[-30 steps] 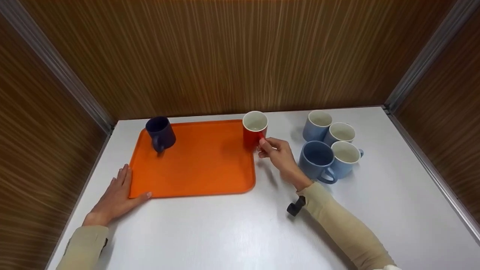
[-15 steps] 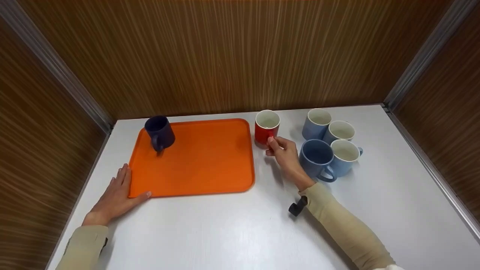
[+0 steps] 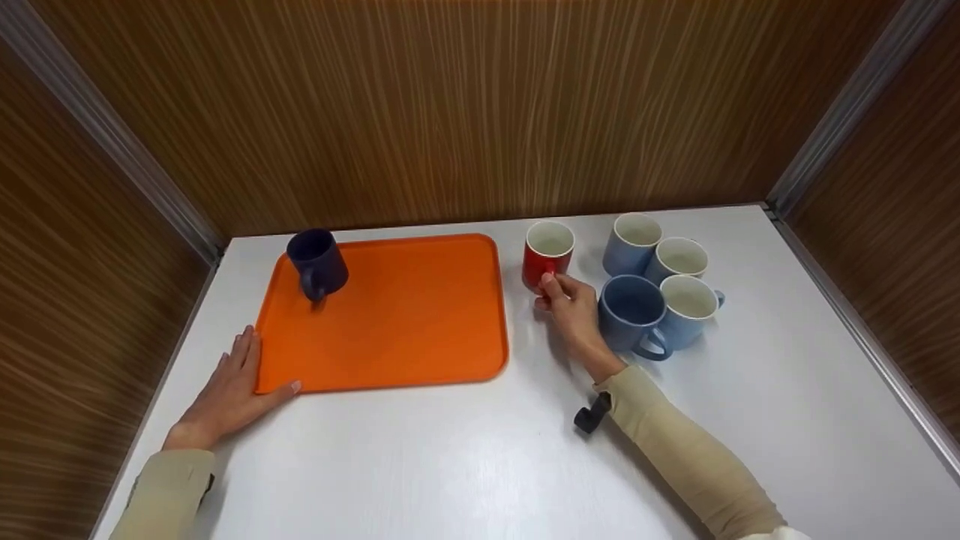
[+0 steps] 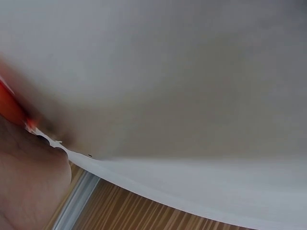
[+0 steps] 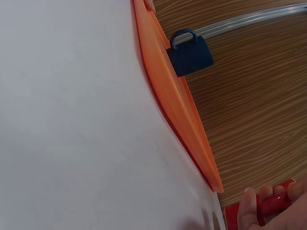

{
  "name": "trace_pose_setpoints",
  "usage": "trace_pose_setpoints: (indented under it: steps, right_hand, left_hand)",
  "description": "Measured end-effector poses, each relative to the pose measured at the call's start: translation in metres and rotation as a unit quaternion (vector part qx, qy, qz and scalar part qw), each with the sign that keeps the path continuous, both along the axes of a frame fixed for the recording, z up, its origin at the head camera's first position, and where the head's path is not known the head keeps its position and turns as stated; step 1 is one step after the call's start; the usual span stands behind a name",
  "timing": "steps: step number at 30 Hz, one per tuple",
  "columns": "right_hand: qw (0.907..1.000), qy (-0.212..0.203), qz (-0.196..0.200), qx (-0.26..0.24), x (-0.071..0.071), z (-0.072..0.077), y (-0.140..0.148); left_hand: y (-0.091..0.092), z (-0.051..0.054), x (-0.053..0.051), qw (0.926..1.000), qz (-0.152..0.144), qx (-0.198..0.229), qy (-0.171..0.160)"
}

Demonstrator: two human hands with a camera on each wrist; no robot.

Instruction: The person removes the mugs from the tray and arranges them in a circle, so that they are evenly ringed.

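In the head view my right hand (image 3: 576,315) pinches the handle of a red mug (image 3: 541,268) with a white inside. That mug is upright on the table, between the tray and a group of blue mugs. The right wrist view shows fingers on the red handle (image 5: 273,206). My left hand (image 3: 229,394) lies with straight fingers against the near left corner of an orange tray (image 3: 397,315). On the tray's far left corner stands a dark blue mug (image 3: 321,266), its handle toward me. The left wrist view catches only part of the left hand (image 4: 31,177).
Right of the red mug several blue mugs stand close together, the nearest a darker blue mug (image 3: 630,315), beside a light blue mug (image 3: 686,319). Wood-grain panels (image 3: 480,112) border the white table (image 3: 420,457) at the back and sides.
The right hand has moved the red mug rightward from the tray's far right corner onto the table beside it. The left hand and the dark blue mug stay where they were.
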State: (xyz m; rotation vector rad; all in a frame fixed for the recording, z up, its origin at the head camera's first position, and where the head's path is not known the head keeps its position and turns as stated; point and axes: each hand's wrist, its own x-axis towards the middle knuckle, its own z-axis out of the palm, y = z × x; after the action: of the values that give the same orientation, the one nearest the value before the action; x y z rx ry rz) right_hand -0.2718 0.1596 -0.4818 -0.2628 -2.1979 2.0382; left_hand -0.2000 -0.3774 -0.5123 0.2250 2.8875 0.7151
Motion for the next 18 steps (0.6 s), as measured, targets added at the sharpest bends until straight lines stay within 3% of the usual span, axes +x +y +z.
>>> trace_pose_setpoints:
  steps: [8,18]
  right_hand:
    - [0.9995,0.001,-0.030,0.014,0.003,-0.005,-0.005]
    - [0.9976,0.015,-0.066,-0.010,0.004,-0.012,-0.008]
  left_hand:
    - [0.000,0.000,0.003,1.0000,0.001,0.004,-0.002]
    - [0.000,0.001,0.005,1.0000,-0.001,0.000,0.004]
